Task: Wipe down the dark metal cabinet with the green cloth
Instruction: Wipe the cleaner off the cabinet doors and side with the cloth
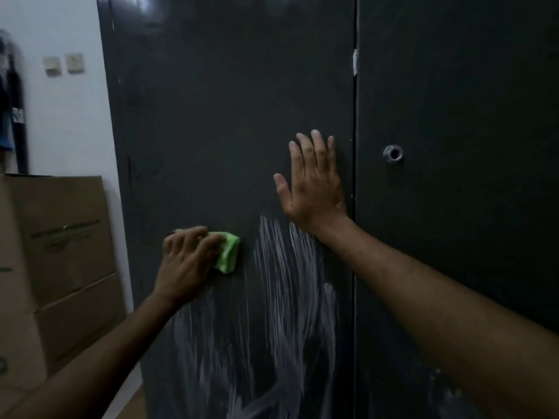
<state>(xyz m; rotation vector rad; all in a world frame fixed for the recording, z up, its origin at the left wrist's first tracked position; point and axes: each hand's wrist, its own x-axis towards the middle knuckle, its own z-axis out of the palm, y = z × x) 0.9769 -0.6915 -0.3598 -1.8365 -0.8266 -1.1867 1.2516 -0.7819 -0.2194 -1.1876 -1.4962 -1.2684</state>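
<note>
The dark metal cabinet fills most of the view, with two tall doors split by a vertical seam. My left hand presses a folded green cloth against the left door, low and left of centre. Only the cloth's right part shows past my fingers. My right hand lies flat on the same door near the seam, fingers spread upward, holding nothing. Whitish wet streaks run down the door below and between both hands.
A round metal lock sits on the right door. Stacked cardboard boxes stand against the white wall left of the cabinet. Two wall switches are above them, and dark items hang at the far left edge.
</note>
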